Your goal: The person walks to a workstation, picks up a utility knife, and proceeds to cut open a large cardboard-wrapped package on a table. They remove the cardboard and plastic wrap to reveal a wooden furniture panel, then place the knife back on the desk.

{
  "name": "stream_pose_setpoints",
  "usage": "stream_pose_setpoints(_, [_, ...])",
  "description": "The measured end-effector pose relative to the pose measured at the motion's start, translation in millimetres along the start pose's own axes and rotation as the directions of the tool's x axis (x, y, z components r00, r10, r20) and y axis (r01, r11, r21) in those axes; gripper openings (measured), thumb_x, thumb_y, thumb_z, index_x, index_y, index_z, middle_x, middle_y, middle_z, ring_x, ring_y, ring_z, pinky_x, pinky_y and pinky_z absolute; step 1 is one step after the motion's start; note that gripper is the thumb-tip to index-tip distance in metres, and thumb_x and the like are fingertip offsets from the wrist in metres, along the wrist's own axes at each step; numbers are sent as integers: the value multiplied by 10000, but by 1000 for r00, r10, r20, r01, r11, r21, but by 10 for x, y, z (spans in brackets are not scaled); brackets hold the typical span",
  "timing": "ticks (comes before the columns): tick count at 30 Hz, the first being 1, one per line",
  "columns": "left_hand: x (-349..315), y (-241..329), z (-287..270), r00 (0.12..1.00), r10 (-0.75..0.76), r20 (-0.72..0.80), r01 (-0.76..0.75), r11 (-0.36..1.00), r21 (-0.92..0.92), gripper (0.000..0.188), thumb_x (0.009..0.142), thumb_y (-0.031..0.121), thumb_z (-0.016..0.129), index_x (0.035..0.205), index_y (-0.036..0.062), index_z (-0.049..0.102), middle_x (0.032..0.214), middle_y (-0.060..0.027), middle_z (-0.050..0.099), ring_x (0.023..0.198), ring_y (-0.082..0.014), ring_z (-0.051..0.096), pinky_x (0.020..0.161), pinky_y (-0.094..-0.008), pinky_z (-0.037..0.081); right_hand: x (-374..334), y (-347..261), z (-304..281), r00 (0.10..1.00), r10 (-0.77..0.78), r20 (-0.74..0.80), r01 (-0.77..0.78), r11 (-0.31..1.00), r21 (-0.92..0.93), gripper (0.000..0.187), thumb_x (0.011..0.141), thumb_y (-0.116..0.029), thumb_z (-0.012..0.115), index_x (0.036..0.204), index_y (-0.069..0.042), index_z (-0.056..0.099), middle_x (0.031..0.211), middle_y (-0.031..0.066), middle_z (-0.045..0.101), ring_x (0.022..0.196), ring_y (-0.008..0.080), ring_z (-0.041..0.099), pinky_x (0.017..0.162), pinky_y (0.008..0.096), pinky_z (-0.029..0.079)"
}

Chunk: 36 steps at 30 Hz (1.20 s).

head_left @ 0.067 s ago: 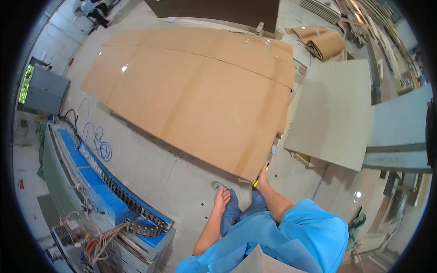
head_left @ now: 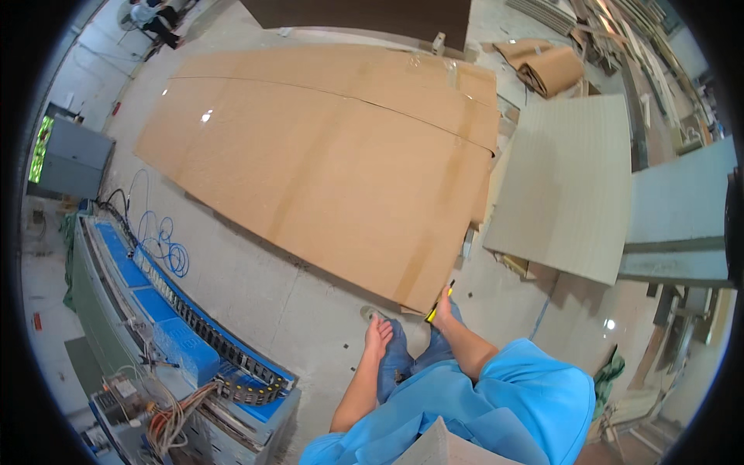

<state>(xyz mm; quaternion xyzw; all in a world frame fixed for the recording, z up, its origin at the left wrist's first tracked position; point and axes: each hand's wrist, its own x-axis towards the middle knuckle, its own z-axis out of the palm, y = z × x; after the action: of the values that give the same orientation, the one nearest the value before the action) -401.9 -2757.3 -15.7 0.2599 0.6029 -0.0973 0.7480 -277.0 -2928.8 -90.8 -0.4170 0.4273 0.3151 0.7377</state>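
A large brown cardboard sheet (head_left: 341,170) lies on top of a low flat stack in front of me, a seam running across its far part. At its near right corner my right hand (head_left: 443,308) is closed around a slim yellow-and-black tool (head_left: 431,316) that looks like a utility knife. The hand covers most of this tool; its black tip shows beyond my fingers. My left hand (head_left: 379,335) hangs in front of my left leg, short of the cardboard's near edge. Its fingers are loosely bent, with nothing visible in them.
To the right lies a pale ribbed panel (head_left: 570,186). Rolled cardboard (head_left: 552,71) rests beyond it. A blue-and-grey machine (head_left: 186,349) with a cable chain stands at left, near a coiled blue hose (head_left: 167,248). A dark panel (head_left: 364,19) and a seated person (head_left: 155,19) are farther off.
The whole view has shifted slightly, with the cardboard a little farther left and up in the picture. Both hands keep almost the same pose, the right one still gripping the tool.
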Motion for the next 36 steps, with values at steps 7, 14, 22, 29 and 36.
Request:
stream_pose_setpoints(7, [347,184,-457,988,-29,150,61,974,-216,961,849,737,471,1510,80,235,1519,-134,328,1400,-319,265,1148,-435,130,-363,871,37,986,64,-155,-77,993,-84,749,926,-674,398,1411,-102,416,1373,95,512,1233,266,518,1013,435,437])
stream_pose_setpoints(14, [572,643,-515,977,113,183,-33,920,-392,617,898,621,529,1261,122,521,1223,-46,579,1149,-236,516,995,-407,382,-437,366,211,999,-29,-29,25,992,-121,683,966,-592,413,1373,-44,409,1280,109,558,1152,275,570,972,433,473])
stream_pose_setpoints(22, [869,1951,-1072,936,344,-70,-351,911,-219,816,858,650,573,1373,38,413,1329,-148,503,1276,-284,444,1051,-436,349,-399,289,83,999,-23,-47,11,974,-228,554,980,-555,424,1285,-95,463,1155,87,590,1022,238,606,847,423,516])
stream_pose_setpoints(29, [794,3018,-1659,902,371,-223,-384,923,-18,1064,795,697,612,1474,-30,234,1418,-234,382,1341,-337,371,1107,-480,268,-231,207,-36,964,-103,-244,15,940,-340,339,981,-455,502,1064,-126,515,785,0,542,679,139,543,595,312,461])
stream_pose_setpoints(36, [1667,5059,-2383,865,486,-120,-492,870,-25,1123,803,725,570,1497,-41,131,1518,-256,254,1406,-339,282,1141,-441,230,-827,846,-102,709,-503,-494,287,846,-450,283,966,-372,558,889,-106,503,640,0,455,524,133,471,513,299,437])
